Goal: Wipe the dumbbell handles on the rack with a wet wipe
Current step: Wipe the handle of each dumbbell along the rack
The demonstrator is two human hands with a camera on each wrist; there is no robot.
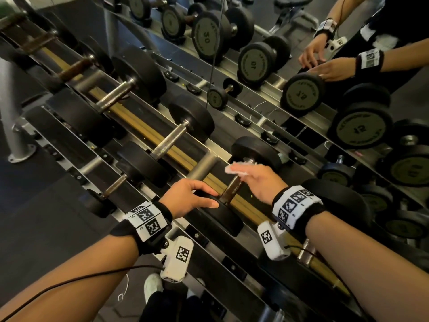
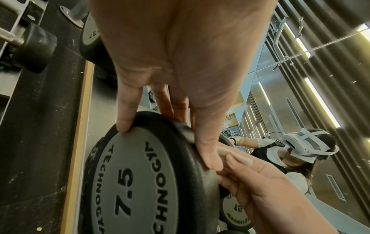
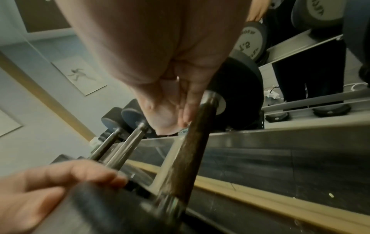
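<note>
A 7.5 dumbbell lies across the rack (image 1: 202,168), its brown, worn handle (image 1: 232,189) pointing away from me. My left hand (image 1: 197,196) grips the rim of its near black head (image 1: 222,217), with fingers and thumb curled over the edge. In the left wrist view that hand (image 2: 168,142) straddles the head marked 7.5 (image 2: 140,182). My right hand (image 1: 250,176) holds a white wet wipe (image 1: 234,169) against the far end of the handle, beside the far head (image 1: 257,152). In the right wrist view its fingers (image 3: 186,109) wrap the handle (image 3: 190,155) near the steel collar.
More dumbbells (image 1: 171,138) with steel handles lie in a row to the left on the same tier. A mirror (image 1: 301,54) behind the rack reflects heavier dumbbells and my hands. A lower tier (image 1: 111,184) holds smaller dumbbells. My shoe (image 1: 152,287) shows on the floor below.
</note>
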